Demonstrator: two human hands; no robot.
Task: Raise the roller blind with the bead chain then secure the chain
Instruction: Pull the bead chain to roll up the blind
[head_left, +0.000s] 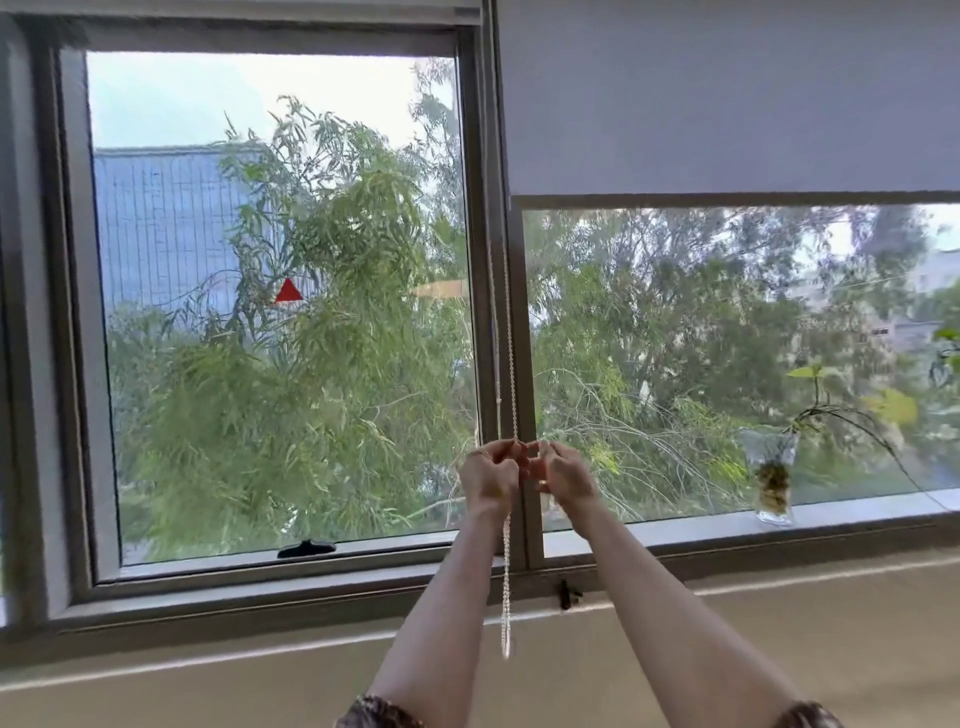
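Note:
A pale grey roller blind (727, 104) covers the upper part of the right window pane, its bottom bar at about a quarter of the way down. A white bead chain (506, 338) hangs along the frame post between the two panes, and its loop ends below the sill. My left hand (491, 475) and my right hand (563, 473) are raised side by side at the post. Both pinch the chain at the same height. The left pane's blind (260, 10) is rolled up at the top.
A clear glass vase with a trailing plant (771, 478) stands on the right sill. A small dark cleat (565, 592) sits on the frame below the post. A black latch (306, 548) is on the left pane's lower frame. Trees fill the view outside.

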